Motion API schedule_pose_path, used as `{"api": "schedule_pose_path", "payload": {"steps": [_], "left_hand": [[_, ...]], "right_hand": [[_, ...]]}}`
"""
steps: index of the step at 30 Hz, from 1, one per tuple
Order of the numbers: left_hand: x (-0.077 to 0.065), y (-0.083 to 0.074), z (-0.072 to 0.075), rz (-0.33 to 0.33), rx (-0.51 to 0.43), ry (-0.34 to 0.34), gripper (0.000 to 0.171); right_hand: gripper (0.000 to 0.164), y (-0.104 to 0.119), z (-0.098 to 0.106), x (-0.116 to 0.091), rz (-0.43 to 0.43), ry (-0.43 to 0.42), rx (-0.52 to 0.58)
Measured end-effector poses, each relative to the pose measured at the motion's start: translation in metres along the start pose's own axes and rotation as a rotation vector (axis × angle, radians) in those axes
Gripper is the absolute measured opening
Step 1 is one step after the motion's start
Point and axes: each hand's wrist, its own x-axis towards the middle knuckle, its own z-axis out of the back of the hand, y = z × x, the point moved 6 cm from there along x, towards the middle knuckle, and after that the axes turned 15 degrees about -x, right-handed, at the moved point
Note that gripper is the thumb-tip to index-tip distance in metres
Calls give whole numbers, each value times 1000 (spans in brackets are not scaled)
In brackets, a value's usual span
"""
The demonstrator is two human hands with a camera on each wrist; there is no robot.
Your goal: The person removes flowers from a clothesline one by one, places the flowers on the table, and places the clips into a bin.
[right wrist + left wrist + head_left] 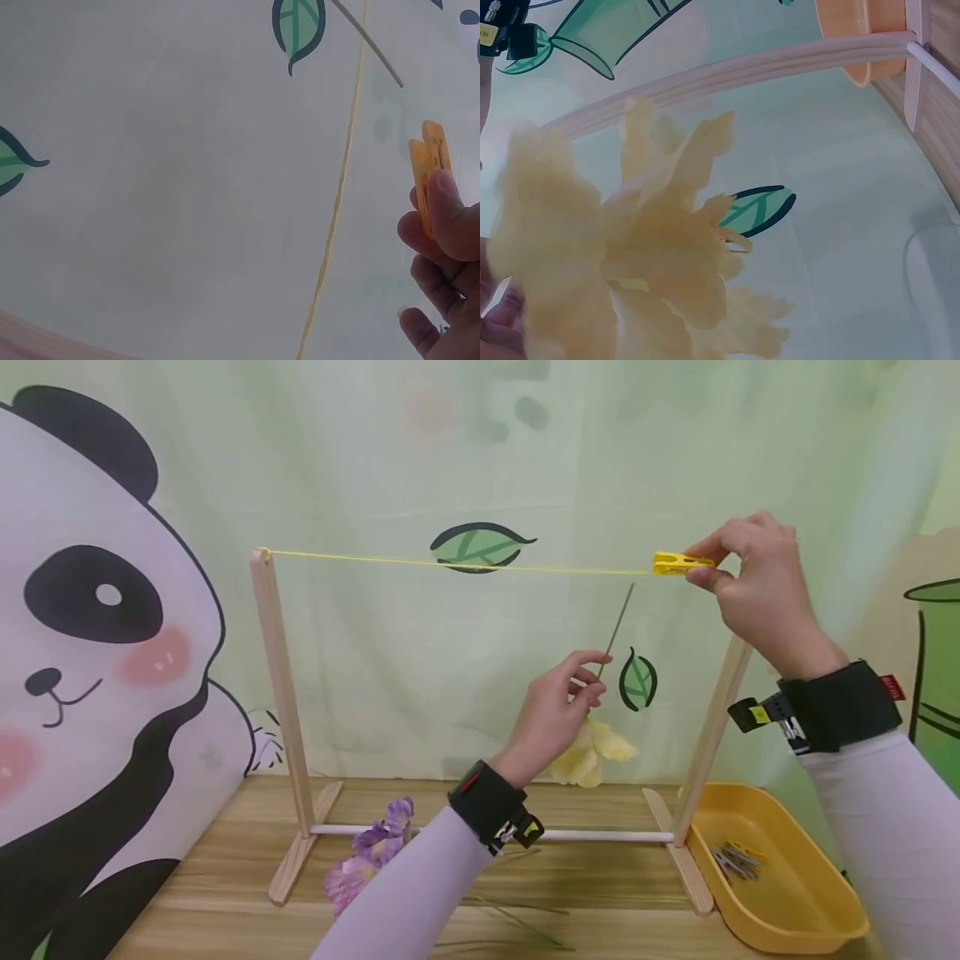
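Note:
My left hand pinches the thin stem of a yellow artificial flower, whose bloom hangs downward below the fingers. The bare stem end slants up to just below the yellow string. Blurred yellow petals fill much of the left wrist view, with little of the hand showing. Between thumb and fingers, my right hand pinches a yellow clothespin near the string's right part. In the right wrist view the clothespin is apart from both the string and the stem end.
A wooden frame with a white lower bar stands on the wooden table, the string stretched along its top. Purple and pink flowers lie in front, partly behind my left sleeve. At right, a yellow tray holds several clothespins.

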Motion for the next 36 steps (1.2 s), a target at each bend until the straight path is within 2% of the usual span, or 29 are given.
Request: {"api": "schedule_pose_path", "payload": {"steps": [3,10,14,22,25,29,36], "left_hand": [[-3,0,3,-16,-4,-5,33],[-12,-1,15,-27,-32,-37,27],[-20,1,25,-22,-77,-67,22],[-45,9,41,12,-211,-89,20],[-50,13,45,5,-190,-94,20],[-58,17,51,-14,-113,-109,20],[-69,22,61,-24,-44,-132,19]], "right_hand": [[18,2,-2,-4,18,-14,12],[28,3,-3,-23,-22,-44,96],[29,7,-5,-39,10,-77,144],[29,13,-25,-70,35,-25,226],[29,12,-32,-77,37,-21,230],[27,11,-38,-84,34,-18,241],[27,4,-41,-97,15,-18,237]]}}
